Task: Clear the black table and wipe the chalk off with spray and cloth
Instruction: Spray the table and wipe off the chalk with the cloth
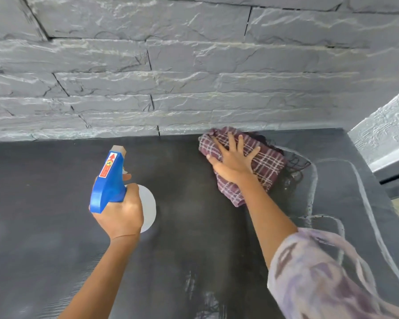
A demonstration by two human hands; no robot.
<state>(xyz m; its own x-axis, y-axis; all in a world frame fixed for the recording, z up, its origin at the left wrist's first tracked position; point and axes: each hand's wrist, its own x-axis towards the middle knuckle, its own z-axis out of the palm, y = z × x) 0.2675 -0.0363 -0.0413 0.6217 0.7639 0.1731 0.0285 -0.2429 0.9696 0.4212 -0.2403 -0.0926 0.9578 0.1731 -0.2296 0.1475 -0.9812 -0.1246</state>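
Observation:
My left hand (pixel 122 212) grips a spray bottle (pixel 108 180) with a blue trigger head and a white body, held above the middle of the black table (pixel 44 203). At the table's far right, near the wall, my right hand (pixel 232 157) presses flat with spread fingers on a maroon plaid cloth (pixel 265 164). White chalk lines (pixel 313 180) curve on the table to the right of the cloth, and chalk smears (pixel 194 284) show near the front. The surface around the cloth looks damp and darker.
A grey stone-pattern wall (pixel 171 77) runs along the table's far edge. A lighter textured wall section (pixel 382 134) stands at the right, past the table's right edge. My patterned right sleeve (pixel 320 272) covers part of the table's front right.

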